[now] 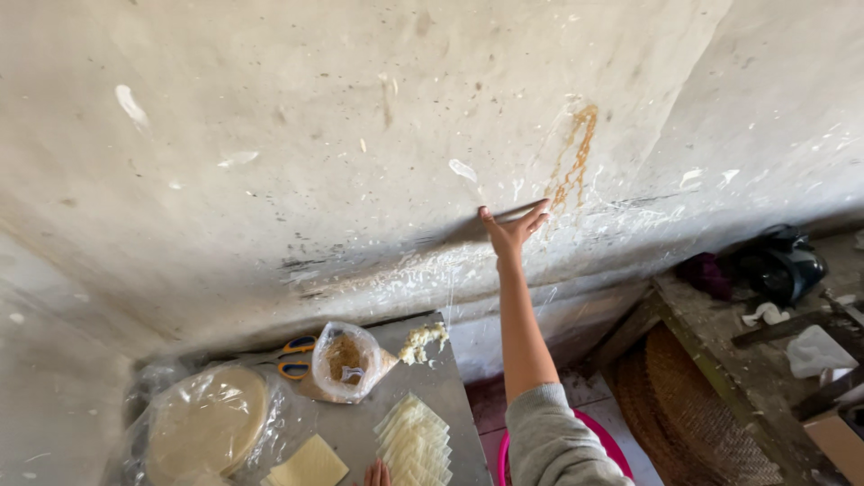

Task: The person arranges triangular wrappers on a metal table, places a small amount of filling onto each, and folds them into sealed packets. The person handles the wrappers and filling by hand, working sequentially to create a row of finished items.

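The right hand reaches up at frame center, arm stretched from a grey sleeve at the bottom, its fingers spread open and pressed flat on a clear plastic sheet that clings to the stained plaster wall. The sheet is nearly see-through, streaked with white smears and an orange-brown trail just right of the hand. At the bottom edge, only the fingertips of the left hand show, resting on the grey table beside a fanned row of pale square wrappers; whether those fingers are curled I cannot tell.

On the table in the lower left lie a single yellow square sheet, a plastic-wrapped stack of round flat wrappers, an open clear bag holding brownish filling, scissors with orange and blue handles behind it, and a lump of pale crumbly dough (at the far table corner). A pink basin peeks from under the sleeve. At right stand a woven basket and a dark helmet-like thing.
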